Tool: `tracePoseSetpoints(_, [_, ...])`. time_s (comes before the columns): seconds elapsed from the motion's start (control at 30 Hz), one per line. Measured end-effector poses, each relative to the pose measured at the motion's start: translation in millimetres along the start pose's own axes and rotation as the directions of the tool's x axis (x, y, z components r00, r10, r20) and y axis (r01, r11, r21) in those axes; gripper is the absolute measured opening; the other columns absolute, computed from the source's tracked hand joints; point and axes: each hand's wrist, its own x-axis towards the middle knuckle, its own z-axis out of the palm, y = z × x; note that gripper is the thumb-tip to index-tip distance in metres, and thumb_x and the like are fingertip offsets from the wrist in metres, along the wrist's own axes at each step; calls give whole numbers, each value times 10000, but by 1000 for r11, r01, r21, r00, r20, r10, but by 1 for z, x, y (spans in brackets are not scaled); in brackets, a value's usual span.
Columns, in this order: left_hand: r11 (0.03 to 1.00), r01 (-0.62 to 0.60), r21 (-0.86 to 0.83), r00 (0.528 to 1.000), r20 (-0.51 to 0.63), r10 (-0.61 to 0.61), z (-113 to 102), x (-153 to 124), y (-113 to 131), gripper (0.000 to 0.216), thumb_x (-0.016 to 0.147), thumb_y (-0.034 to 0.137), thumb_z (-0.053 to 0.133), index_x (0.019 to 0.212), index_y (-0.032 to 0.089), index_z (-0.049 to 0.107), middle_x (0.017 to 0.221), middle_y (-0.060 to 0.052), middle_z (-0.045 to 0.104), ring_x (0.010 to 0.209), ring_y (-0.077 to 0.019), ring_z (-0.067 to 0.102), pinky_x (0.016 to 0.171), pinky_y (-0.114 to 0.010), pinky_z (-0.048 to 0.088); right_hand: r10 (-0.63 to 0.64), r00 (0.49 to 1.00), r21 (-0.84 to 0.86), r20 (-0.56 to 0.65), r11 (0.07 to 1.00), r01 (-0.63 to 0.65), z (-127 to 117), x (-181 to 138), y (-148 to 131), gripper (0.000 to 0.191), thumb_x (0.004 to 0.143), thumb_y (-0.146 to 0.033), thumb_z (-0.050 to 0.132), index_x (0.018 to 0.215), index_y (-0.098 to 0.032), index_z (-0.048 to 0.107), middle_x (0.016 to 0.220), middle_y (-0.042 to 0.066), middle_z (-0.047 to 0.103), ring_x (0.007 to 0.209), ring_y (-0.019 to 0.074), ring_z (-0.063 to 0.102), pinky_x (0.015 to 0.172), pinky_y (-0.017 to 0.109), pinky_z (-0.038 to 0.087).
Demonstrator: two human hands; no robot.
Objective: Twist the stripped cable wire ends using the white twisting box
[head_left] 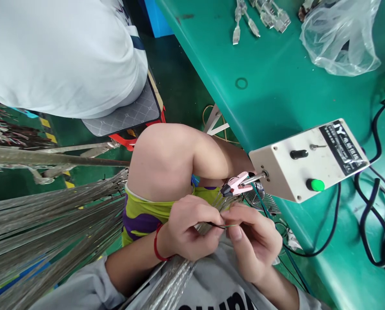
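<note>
My left hand (194, 226) is closed in a pinch on thin wires, a dark one showing at its fingertips. Close against it, my right hand (255, 241) pinches the same thin wires (226, 226), where a green strand shows between thumb and finger. Just above my fingertips, a pink clip (239, 184) with dark tips is fixed to the metal shaft of a white control box (308, 161). A bundle of clear-sheathed braided cables (174, 280) runs under my left wrist across my lap. The wire ends are partly hidden by my fingers.
The box, with its green knob, sits at the edge of the green table (276, 99). Black cords (376, 215) loop behind it. USB cables (271, 15) and a clear plastic bag (343, 38) lie farther back. Long cables (50, 232) hang at left; another person (66, 56) sits beside me.
</note>
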Motion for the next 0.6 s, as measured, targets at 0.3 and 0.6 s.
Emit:
tracePoseSetpoints(0.3, [1000, 24, 18, 1000, -4, -24, -1, -3, 0, 78, 1094, 236, 767, 1141, 253, 707, 861, 12, 887, 617, -149, 791, 660, -245, 669, 4, 1000, 112, 4, 994, -4, 3, -4, 7, 130, 1186, -323, 815, 1234, -316, 935, 668, -21, 774, 510, 177, 636, 533, 334, 555])
tracePoseSetpoints(0.6, [993, 86, -85, 991, -94, -94, 7, -13, -2, 119, 1122, 285, 809, 1182, 245, 714, 846, 13, 809, 564, -119, 616, 558, -235, 529, 157, 988, 190, 14, 969, -157, 0, -7, 11, 105, 1134, -392, 913, 1120, -319, 987, 574, -41, 692, 467, 160, 578, 520, 316, 518])
